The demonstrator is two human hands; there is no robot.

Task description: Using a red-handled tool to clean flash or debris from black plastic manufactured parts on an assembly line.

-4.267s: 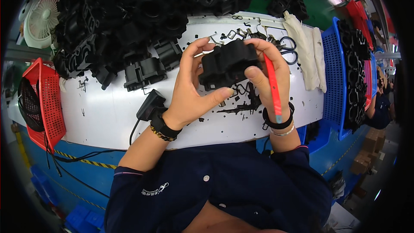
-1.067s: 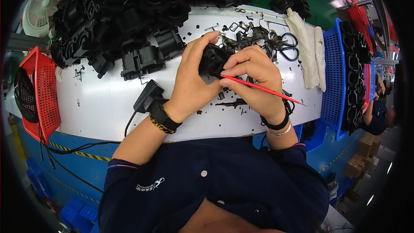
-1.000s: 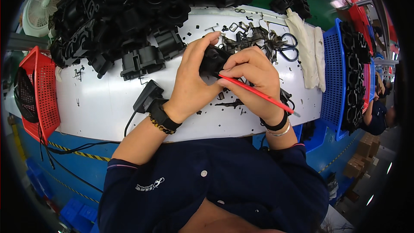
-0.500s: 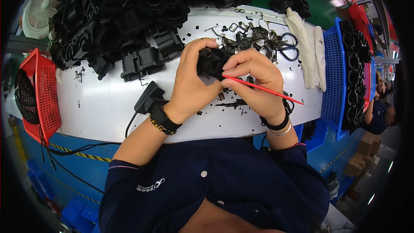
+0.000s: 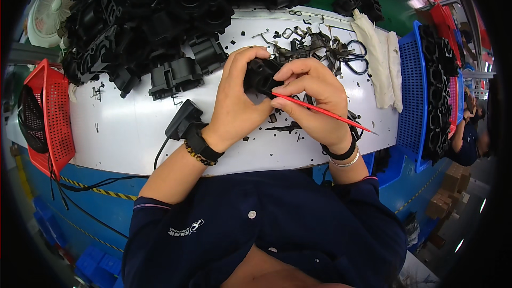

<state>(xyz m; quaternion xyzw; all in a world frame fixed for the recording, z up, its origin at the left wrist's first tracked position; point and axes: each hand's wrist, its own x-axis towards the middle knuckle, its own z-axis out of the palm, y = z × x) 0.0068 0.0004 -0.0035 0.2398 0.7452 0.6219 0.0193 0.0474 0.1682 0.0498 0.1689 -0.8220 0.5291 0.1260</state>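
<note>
My left hand [image 5: 229, 104] is wrapped round the left side of a black moulded plastic part [image 5: 259, 76], holding it just above the white table. Its fingers curve over the far edge and the thumb lies along the near side. A slim red tool [image 5: 330, 114] with a pointed outer end sits pinched between the thumb and fingers of my right hand [image 5: 322, 104]. The tool's inner end meets the near right side of the part; exactly what it touches there is hidden by my fingertips. The part's underside is covered by my hands.
Black moulded parts [image 5: 176, 13] are heaped at the back left. Trimmed black scraps [image 5: 304, 47] and scissors [image 5: 357, 57] lie beyond my right hand, near white cloths [image 5: 376, 58]. A red basket [image 5: 57, 120] stands left, a blue crate [image 5: 412, 98] right. A corded black device [image 5: 184, 120] sits by my left wrist.
My right hand and the red tool have shifted slightly left, and the tool's outer end sits a little lower. The black part has turned slightly in my left hand.
</note>
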